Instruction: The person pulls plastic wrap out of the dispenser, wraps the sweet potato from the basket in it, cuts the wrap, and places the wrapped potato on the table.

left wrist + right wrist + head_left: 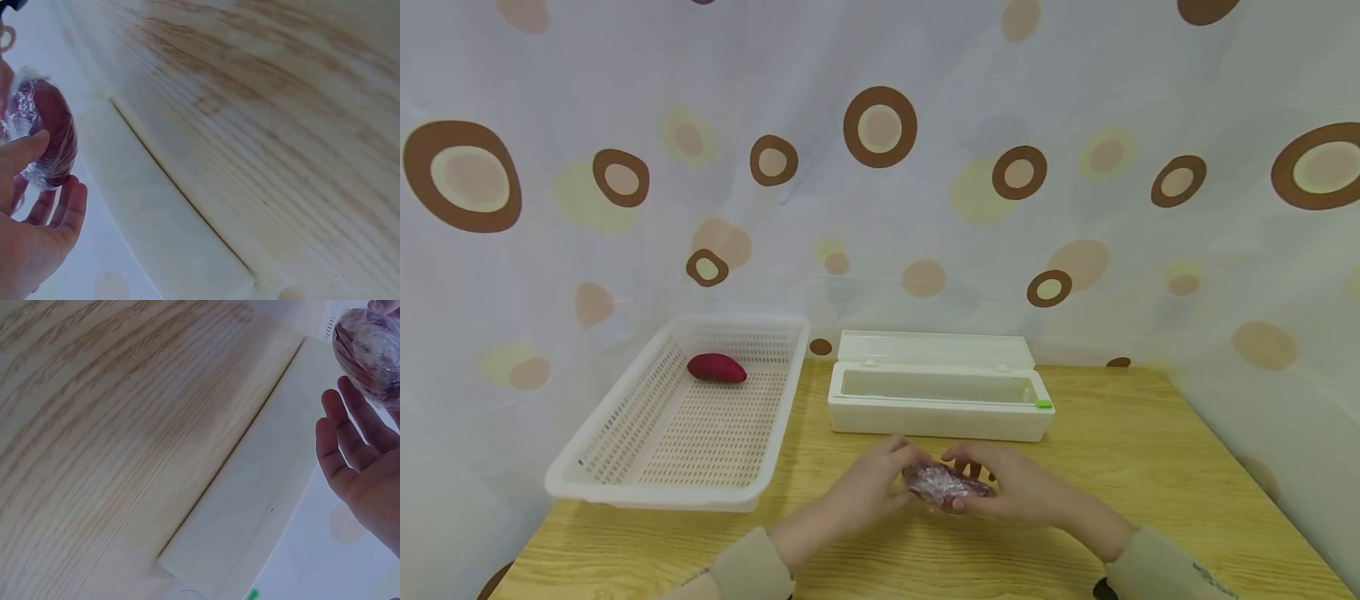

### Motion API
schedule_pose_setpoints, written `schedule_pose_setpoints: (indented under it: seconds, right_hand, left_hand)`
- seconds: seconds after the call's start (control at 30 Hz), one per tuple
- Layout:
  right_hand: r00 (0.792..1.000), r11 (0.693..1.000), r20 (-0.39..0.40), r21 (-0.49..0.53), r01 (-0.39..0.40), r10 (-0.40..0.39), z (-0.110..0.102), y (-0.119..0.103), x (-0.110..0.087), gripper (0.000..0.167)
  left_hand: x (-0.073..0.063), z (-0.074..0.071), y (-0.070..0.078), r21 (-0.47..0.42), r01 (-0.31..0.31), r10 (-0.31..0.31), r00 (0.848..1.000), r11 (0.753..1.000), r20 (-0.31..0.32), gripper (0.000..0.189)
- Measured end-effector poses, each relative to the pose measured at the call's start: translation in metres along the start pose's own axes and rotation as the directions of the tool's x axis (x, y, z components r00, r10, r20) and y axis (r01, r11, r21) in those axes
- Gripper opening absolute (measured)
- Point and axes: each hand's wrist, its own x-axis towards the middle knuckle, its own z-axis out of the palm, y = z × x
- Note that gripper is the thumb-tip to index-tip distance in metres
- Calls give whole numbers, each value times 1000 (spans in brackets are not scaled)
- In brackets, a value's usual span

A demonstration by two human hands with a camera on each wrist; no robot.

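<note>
Over the table, between both hands, is a dark red sweet potato (942, 483) wrapped in crinkled clear plastic film. My left hand (880, 482) holds its left end, the thumb lying across it in the left wrist view. At its right end is my right hand (1011, 483), with the thumb on the near side and the fingers on the far side. In the right wrist view, several fingers of that hand are loosely bent beside the wrapped sweet potato (369, 356). Just beyond the hands stands a long white film box (940, 422) with its lid (936, 348) raised.
A white slotted basket (767, 454) stands on the left of the wooden table (1135, 467), holding an unwrapped red sweet potato (717, 367). A small green tab (1043, 404) marks the box's right end. Behind hangs a spotted curtain (925, 225).
</note>
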Motion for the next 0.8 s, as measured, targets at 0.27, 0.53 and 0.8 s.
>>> schedule_pose_setpoints:
  seconds: [0.27, 0.53, 0.8]
  right_hand:
    - [999, 994, 28, 108, -27, 24, 0, -3, -1, 41]
    - [999, 992, 27, 126, 14, -17, 0, -4, -1, 41]
    - [999, 998, -22, 63, -31, 33, -8, -6, -14, 45]
  left_hand:
    - [2, 0, 10, 114, -139, 145, 988, 984, -45, 40]
    - [3, -2, 16, 176, -208, 219, 975, 962, -48, 39]
    - [0, -18, 27, 211, -112, 97, 992, 971, 82, 62]
